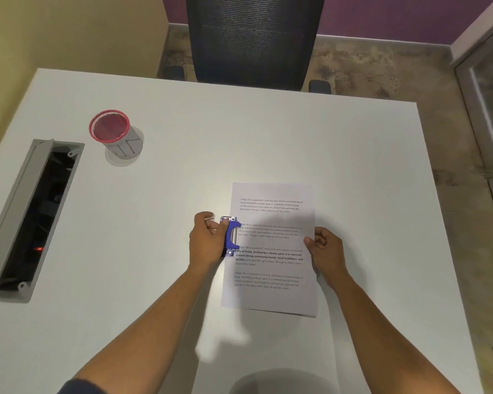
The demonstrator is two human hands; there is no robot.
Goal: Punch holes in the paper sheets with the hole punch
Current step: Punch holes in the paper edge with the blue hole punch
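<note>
While the printed paper sheets (271, 248) lie flat on the white desk (239, 143), the left hand (207, 243) wraps closed around the blue hole punch (231, 236) at their left edge; the right hand (326, 247) pinches their right edge.
</note>
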